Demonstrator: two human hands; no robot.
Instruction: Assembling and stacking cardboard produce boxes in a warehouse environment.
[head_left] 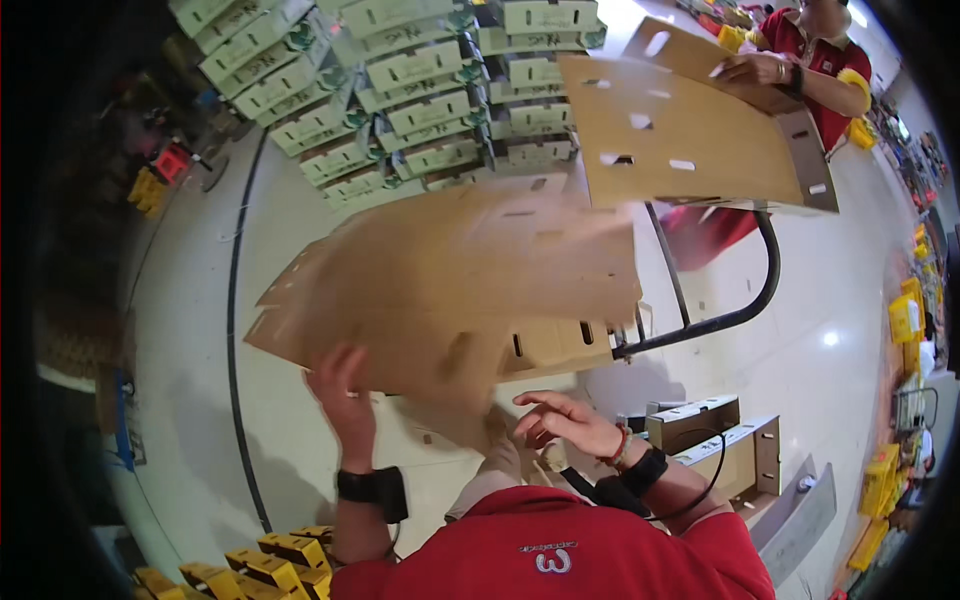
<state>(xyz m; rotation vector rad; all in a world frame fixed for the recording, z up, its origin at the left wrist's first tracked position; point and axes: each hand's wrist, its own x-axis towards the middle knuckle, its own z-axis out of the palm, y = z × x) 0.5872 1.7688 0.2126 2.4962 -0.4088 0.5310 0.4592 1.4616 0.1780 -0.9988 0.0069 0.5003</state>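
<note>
A flat brown cardboard box blank (pixel 430 270), with slots cut in it, lies before me and is smeared by motion. More cardboard (pixel 555 345) shows beneath its near right edge. My left hand (pixel 345 385) is at the near left edge of the blank, its fingers raised and blurred, so I cannot tell whether they grip. Apart from the cardboard, my right hand (pixel 570 424) hovers at the near side with bent fingers spread and nothing in them. Black bands circle both wrists.
At upper right a co-worker's hand (pixel 755 70) holds a partly folded cardboard box (pixel 680 120). A black metal cart handle (pixel 765 290) juts out at right. White cartons (pixel 430 110) are stacked at the back. Open boxes (pixel 745 455) stand at lower right, yellow crates (pixel 270 570) at lower left.
</note>
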